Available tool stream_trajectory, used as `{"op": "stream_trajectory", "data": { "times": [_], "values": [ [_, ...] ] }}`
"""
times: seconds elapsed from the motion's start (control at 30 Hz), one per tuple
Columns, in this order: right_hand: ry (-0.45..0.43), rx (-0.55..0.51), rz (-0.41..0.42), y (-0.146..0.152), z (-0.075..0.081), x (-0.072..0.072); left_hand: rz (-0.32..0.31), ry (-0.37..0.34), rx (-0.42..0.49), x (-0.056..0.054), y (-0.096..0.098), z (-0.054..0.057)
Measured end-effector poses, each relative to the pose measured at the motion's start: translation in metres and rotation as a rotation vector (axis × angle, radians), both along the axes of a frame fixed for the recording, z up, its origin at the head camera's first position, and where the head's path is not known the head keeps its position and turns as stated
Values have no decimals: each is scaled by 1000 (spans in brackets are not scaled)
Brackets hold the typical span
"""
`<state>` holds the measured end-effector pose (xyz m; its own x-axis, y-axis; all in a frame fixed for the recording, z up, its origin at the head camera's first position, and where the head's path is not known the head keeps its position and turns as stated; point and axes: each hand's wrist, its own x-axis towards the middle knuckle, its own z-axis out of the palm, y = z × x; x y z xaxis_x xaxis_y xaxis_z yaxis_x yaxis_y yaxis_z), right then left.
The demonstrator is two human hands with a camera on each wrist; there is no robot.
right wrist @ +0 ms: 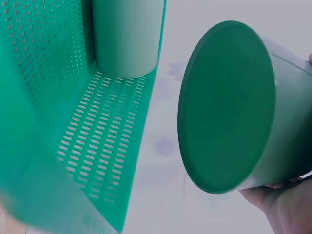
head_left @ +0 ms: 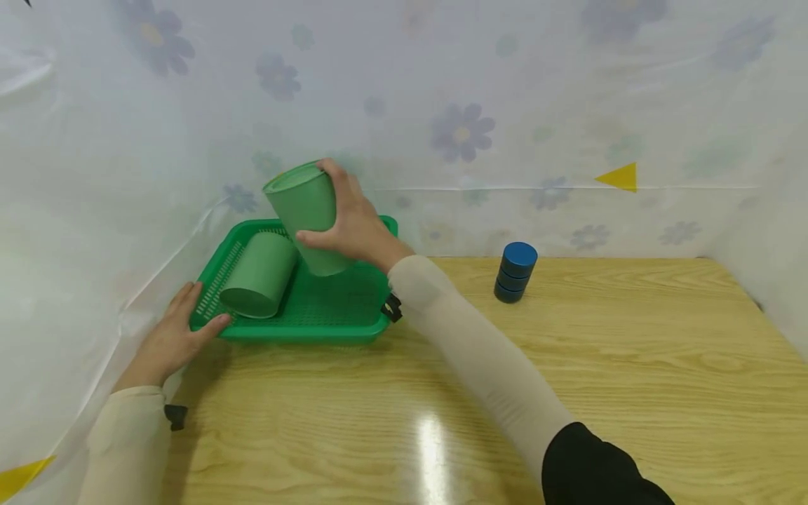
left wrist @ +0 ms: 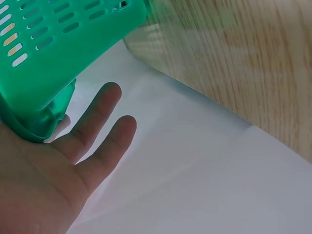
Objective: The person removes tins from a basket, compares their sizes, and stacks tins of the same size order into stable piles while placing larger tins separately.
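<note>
My right hand [head_left: 356, 221] grips a light green cylindrical container [head_left: 303, 200], tilted above the green basket [head_left: 341, 334]. In the right wrist view, the round dark green end of this container [right wrist: 226, 107] faces the camera, apart from the basket. A second green cylindrical container [head_left: 261, 270] lies on its side in the basket's left half. At the basket's front left corner, my left hand [head_left: 173, 340] holds the rim, thumb over the front edge. The left wrist view shows two of its fingers [left wrist: 97, 114] spread beyond the perforated wall; the thumb is hidden there.
A small blue cylinder with dark bands [head_left: 516, 272] stands upright on the wood-grain table [head_left: 606, 372], right of the basket. Behind the table hangs a flowered white sheet [head_left: 404, 105], with a yellow triangle [head_left: 621, 177] on it. White sheeting also borders the left side.
</note>
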<state>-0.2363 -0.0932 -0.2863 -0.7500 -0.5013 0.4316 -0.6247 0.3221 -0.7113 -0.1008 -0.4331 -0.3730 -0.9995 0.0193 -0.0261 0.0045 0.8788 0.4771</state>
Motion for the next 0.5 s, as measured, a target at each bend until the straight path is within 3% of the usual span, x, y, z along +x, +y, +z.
{"op": "stream_trajectory", "data": {
  "times": [0.5],
  "values": [
    [192,-111,8,31,-5,15,-4,-17,8,-2,1,0]
  ]
}}
